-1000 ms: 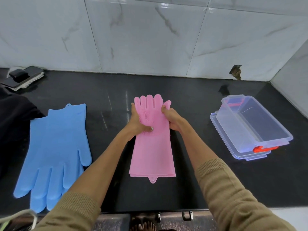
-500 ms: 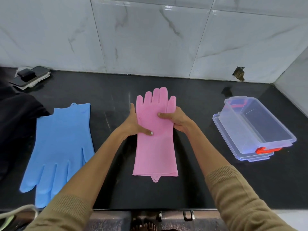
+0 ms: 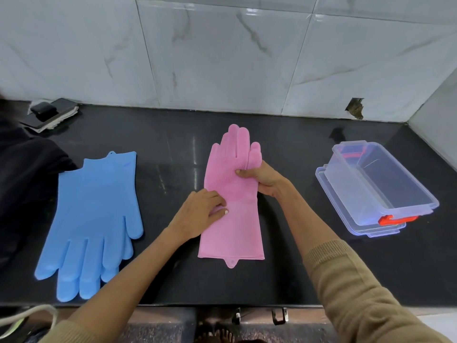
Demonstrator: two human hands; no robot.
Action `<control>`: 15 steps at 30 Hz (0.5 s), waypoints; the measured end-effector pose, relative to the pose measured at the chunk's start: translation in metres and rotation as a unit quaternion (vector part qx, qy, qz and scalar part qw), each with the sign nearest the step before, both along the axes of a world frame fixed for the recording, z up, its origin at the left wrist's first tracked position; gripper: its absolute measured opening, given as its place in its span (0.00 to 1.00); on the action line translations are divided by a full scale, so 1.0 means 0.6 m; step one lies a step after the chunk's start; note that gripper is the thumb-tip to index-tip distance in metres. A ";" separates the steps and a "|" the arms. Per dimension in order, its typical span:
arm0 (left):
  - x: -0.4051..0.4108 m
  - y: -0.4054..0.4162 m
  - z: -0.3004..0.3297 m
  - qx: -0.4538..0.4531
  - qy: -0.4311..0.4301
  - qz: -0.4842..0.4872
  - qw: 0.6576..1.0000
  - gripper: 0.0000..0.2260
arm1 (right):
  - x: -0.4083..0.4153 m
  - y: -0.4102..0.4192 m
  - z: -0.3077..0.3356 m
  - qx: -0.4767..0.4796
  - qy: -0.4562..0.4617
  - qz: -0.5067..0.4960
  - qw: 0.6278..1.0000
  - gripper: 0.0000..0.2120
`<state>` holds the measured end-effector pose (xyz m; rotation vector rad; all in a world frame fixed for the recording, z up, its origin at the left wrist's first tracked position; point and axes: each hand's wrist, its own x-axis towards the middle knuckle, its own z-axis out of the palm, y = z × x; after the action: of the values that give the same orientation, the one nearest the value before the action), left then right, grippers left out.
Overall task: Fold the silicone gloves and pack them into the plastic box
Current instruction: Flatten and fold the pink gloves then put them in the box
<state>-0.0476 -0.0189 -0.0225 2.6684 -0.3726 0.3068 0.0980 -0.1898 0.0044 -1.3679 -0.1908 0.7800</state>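
Pink silicone gloves [image 3: 232, 229] lie stacked flat in the middle of the black counter, fingers pointing to the wall, cuff toward me. My right hand [image 3: 259, 178] grips their right edge near the thumb, thumb on top. My left hand [image 3: 201, 215] rests on the left side of the wrist part, fingers pressing it down. Blue silicone gloves [image 3: 94, 219] lie stacked flat at the left, fingers toward me. The clear plastic box [image 3: 385, 186] with red clasps stands open at the right on its lid.
A phone and small dark case [image 3: 49, 112] sit on a cloth at the back left. Dark fabric [image 3: 22, 179] covers the counter's far left. The marble wall runs behind and at the right. The counter's front edge [image 3: 222, 305] is near me.
My left hand slid down from the palm area toward the wrist part of the pink gloves. My right hand stays on the right edge. The pink gloves' fingers now lie straighter.
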 end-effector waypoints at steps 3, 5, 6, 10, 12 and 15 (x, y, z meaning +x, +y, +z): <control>-0.003 0.015 -0.003 -0.013 0.020 -0.030 0.999 0.11 | -0.005 -0.004 0.010 -0.001 -0.016 0.016 1.000 0.27; -0.004 0.023 -0.004 0.022 0.029 -0.020 0.999 0.13 | -0.009 -0.008 0.020 -0.001 -0.028 0.038 0.999 0.27; -0.004 0.028 -0.004 0.039 0.042 -0.011 0.998 0.15 | -0.012 -0.011 0.026 -0.003 -0.040 0.050 0.998 0.27; -0.014 0.063 -0.003 0.031 0.151 -0.008 0.988 0.19 | -0.043 -0.024 0.053 -0.033 -0.112 0.094 0.989 0.17; -0.023 0.079 -0.003 0.006 0.205 -0.020 0.979 0.21 | -0.069 -0.034 0.056 -0.083 -0.185 0.100 0.974 0.12; -0.031 0.086 -0.002 0.035 0.235 -0.034 0.971 0.20 | -0.106 -0.046 0.048 -0.128 -0.258 0.123 0.950 0.07</control>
<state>-0.0664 0.0325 -0.0237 2.6771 -0.3263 -0.3624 0.0343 -0.2174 0.0332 -1.8039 -0.7023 0.6513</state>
